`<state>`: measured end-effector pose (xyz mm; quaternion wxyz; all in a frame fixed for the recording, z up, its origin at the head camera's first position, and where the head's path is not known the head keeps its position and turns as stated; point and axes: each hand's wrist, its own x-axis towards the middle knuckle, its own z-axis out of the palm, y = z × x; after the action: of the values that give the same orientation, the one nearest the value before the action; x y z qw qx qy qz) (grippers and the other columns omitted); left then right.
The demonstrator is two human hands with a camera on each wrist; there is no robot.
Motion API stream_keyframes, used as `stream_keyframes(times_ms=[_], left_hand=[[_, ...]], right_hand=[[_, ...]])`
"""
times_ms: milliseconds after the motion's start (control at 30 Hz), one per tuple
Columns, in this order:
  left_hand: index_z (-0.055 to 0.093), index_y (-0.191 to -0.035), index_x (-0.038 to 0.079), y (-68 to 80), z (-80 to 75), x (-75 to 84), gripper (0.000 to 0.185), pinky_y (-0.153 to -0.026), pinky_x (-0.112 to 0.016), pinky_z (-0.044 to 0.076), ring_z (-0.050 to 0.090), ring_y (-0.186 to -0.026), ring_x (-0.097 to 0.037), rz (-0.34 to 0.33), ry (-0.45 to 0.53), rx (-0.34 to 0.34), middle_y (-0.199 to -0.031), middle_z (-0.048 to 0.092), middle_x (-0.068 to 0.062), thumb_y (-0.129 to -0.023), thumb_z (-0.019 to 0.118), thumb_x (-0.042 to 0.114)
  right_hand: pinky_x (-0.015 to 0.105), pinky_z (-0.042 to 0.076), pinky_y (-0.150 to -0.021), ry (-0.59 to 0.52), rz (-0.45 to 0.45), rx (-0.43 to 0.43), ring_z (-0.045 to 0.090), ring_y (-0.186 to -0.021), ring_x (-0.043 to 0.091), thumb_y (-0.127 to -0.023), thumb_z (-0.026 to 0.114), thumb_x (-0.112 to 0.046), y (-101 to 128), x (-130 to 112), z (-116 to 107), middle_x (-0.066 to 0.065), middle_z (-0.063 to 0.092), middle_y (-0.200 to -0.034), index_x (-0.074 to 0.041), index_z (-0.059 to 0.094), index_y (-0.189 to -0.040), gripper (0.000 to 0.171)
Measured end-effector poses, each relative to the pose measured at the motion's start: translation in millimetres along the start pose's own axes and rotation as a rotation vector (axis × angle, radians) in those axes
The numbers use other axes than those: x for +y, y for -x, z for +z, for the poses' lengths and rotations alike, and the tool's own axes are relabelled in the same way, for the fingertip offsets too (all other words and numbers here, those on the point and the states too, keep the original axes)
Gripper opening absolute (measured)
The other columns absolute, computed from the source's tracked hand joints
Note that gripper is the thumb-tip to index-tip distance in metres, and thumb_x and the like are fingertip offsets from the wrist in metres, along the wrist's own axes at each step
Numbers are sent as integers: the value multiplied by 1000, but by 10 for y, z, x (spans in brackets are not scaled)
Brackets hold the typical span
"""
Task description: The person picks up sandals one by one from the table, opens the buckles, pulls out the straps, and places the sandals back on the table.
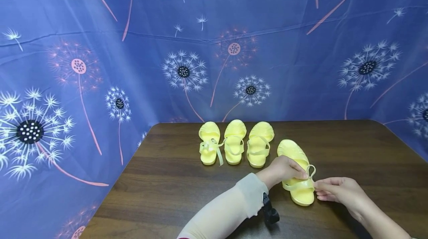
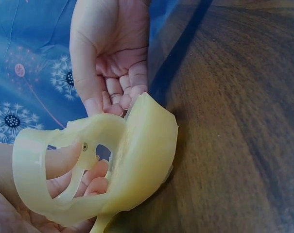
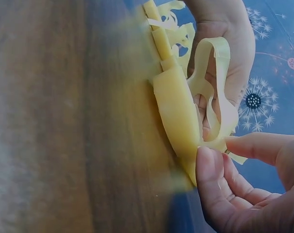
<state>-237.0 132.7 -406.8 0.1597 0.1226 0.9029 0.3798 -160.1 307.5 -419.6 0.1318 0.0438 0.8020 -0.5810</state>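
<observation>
A yellow sandal (image 1: 302, 197) lies on the table at the right, toe pointing away and slightly left. My left hand (image 1: 284, 168) reaches over it from the left; its thumb and fingers pinch the sandal's ankle strap (image 3: 219, 53) near the buckle, with fingers inside the strap opening in the left wrist view. My right hand (image 1: 344, 192) is at the sandal's right side, thumb and forefinger pinching the strap at its side. A small loop of strap (image 1: 312, 170) stands up between the hands. In the left wrist view a metal stud (image 2: 85, 146) shows on the strap.
Three more yellow sandals stand in a row to the left: a left one (image 1: 208, 129) with its strap fastened across, a middle one (image 1: 235, 127) and a right one (image 1: 262, 129). Brown wooden table (image 1: 160, 179) beneath; blue dandelion-print cloth (image 1: 287, 45) behind.
</observation>
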Motion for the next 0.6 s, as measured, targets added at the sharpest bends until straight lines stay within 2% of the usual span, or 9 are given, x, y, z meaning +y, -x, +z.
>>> stream_keyframes(times_ms=[200,400,467,600], left_hand=[[79,-79,23,6,0,18,7,-66,-14,45,54,-77,4,5,-16,2,-81,69,18,-78,81,29],[78,-78,23,19,6,30,5,-67,-16,46,55,-77,3,-17,19,-1,-80,70,17,-78,81,27],[78,-77,22,24,11,28,5,-67,-16,46,54,-76,3,-22,32,3,-79,70,17,-78,82,26],[79,-77,21,32,13,28,6,-66,-16,45,53,-74,2,-28,47,9,-78,69,16,-77,82,26]], right_hand=[[26,58,-75,5,-4,-6,69,-78,10,-97,59,-16,-25,-10,-21,0,72,-87,12,65,-106,30],[27,58,-74,-6,-30,-1,69,-77,11,-96,59,-14,-31,10,-26,0,72,-87,11,65,-105,27],[27,59,-73,5,-28,-30,68,-77,11,-97,58,-17,-28,21,-34,0,71,-86,11,65,-104,29],[29,59,-71,41,-38,-149,66,-74,12,-101,50,-24,-21,50,-39,3,67,-85,7,62,-99,34]])
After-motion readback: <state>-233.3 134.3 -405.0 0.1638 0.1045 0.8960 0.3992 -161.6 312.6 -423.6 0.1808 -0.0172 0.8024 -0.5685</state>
